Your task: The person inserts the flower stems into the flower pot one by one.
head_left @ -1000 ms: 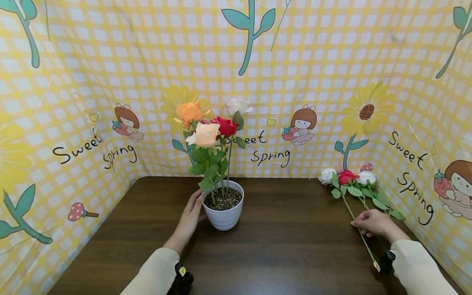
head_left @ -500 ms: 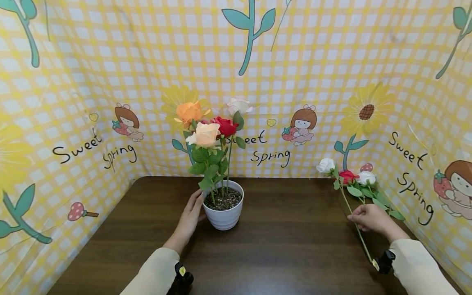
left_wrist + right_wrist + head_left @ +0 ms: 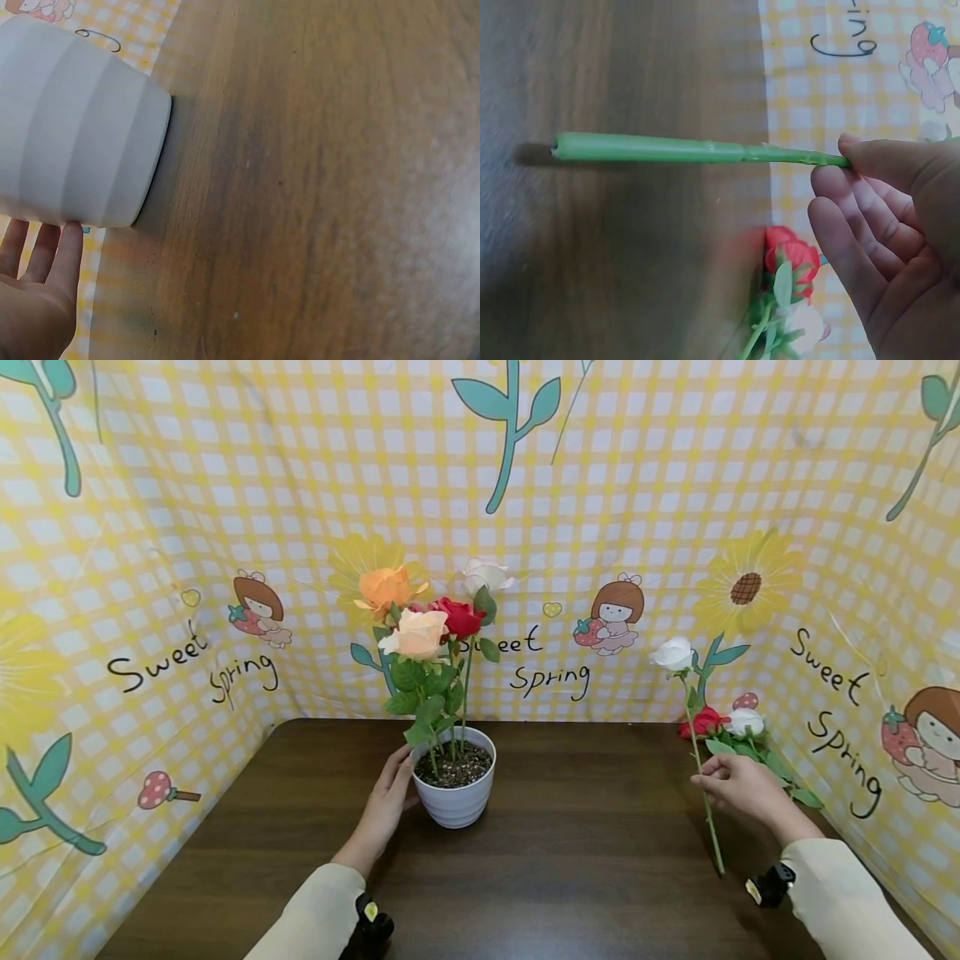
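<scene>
My right hand (image 3: 746, 792) pinches the green stem of a white rose (image 3: 672, 655) between thumb and fingertips. The rose stands nearly upright, bloom up; in the right wrist view the cut end of its stem (image 3: 645, 148) points away from the hand. With its fingers fairly straight, my left hand (image 3: 385, 810) touches the left side of a white ribbed flowerpot (image 3: 454, 806). Fingertips (image 3: 71, 232) meet the pot wall in the left wrist view; the thumb is hidden there. Planted in the pot's soil are an orange rose (image 3: 387, 589), a peach rose (image 3: 415, 634), a red rose (image 3: 459, 617) and a pale rose (image 3: 486, 575).
Beyond my right hand, another red rose (image 3: 705, 722) and another white rose (image 3: 746, 722) lie on the brown table (image 3: 570, 852), near its right back corner. A yellow checked cloth (image 3: 600, 510) hangs around the back and sides.
My right hand has lifted the white rose from beside the lying roses and tilted it more upright, shifting slightly left. The left hand and the pot have stayed put.
</scene>
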A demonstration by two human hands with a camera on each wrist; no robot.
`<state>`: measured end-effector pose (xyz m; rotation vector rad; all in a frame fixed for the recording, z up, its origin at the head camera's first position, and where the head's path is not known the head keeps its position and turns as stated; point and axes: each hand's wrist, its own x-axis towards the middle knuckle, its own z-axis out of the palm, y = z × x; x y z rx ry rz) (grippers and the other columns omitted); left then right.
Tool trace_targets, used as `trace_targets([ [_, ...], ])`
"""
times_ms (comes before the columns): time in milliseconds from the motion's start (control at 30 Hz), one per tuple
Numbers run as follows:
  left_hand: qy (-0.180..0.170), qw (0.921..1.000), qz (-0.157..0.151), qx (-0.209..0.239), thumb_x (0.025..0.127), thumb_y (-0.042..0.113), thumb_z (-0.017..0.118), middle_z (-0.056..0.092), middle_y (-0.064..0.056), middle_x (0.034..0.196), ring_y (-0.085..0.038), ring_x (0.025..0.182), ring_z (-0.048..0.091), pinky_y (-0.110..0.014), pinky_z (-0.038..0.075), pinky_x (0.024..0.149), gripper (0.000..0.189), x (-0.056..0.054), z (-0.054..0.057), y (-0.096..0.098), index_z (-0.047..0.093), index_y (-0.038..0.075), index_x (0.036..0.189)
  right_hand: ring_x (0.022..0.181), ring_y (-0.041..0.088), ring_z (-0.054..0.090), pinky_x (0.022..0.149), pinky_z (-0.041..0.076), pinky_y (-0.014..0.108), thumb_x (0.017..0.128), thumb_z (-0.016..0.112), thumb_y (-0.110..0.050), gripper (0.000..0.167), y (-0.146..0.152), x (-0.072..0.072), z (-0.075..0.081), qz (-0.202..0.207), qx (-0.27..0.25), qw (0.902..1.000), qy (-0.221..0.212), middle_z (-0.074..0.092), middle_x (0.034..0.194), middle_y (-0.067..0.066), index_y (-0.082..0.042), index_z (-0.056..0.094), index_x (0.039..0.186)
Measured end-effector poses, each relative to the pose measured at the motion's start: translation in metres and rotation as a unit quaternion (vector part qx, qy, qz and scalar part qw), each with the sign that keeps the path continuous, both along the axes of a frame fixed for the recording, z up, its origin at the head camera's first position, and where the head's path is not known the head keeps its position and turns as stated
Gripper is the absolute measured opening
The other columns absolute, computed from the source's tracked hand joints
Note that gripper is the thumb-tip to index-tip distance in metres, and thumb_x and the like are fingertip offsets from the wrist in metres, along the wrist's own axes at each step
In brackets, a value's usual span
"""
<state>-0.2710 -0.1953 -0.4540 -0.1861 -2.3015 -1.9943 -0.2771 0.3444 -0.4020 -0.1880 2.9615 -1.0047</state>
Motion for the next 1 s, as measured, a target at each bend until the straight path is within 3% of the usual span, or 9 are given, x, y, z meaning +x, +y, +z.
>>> trace_targets([
  [300, 0.001, 1.0000, -0.003, -0.001, 0.108, 0.051, 0.035, 0.023, -0.016, 0.161, -0.038, 0.146, 0.025, -0.063, 0.039, 0.104, 0.059, 0.001, -0.001, 0.000, 0.028, 0.019, 0.157, 0.069, 0.022, 0.065, 0.061, 0.053, 0.033, 0.096, 0.070, -0.034, 0.032, -0.020, -0.003, 0.010, 0.020, -0.020, 0.9972, 0.069, 0.067, 0.077, 0.004, -0.004, 0.062, 0.102],
  [567, -0.001, 1.0000, -0.006, 0.001, 0.107, 0.053, 0.036, 0.023, -0.014, 0.162, -0.036, 0.146, 0.024, -0.064, 0.037, 0.105, 0.058, -0.001, -0.001, -0.001, 0.028, 0.022, 0.156, 0.071, 0.028, 0.068, 0.063, 0.058, 0.035, 0.096, 0.071, -0.030, 0.033, -0.047, -0.008, 0.023, 0.042, -0.063, 0.9902, 0.117, 0.070, 0.087, 0.010, -0.002, 0.062, 0.110],
  [767, 0.002, 1.0000, -0.005, -0.002, 0.107, 0.052, 0.035, 0.023, -0.015, 0.161, -0.037, 0.145, 0.025, -0.063, 0.038, 0.104, 0.058, -0.001, -0.001, 0.000, 0.028, 0.021, 0.156, 0.071, 0.029, 0.069, 0.061, 0.057, 0.032, 0.095, 0.072, -0.024, 0.029, -0.072, -0.011, 0.030, 0.063, -0.080, 0.9825, 0.156, 0.071, 0.086, 0.009, -0.001, 0.064, 0.110],
  [1000, 0.001, 1.0000, -0.001, 0.001, 0.107, 0.052, 0.036, 0.024, -0.014, 0.161, -0.036, 0.145, 0.026, -0.063, 0.039, 0.104, 0.058, -0.001, -0.001, 0.000, 0.028, 0.022, 0.156, 0.066, 0.014, 0.066, 0.059, 0.055, 0.029, 0.095, 0.073, -0.025, 0.025, -0.102, -0.019, 0.033, 0.083, -0.091, 0.9711, 0.204, 0.070, 0.082, 0.004, -0.006, 0.065, 0.110],
])
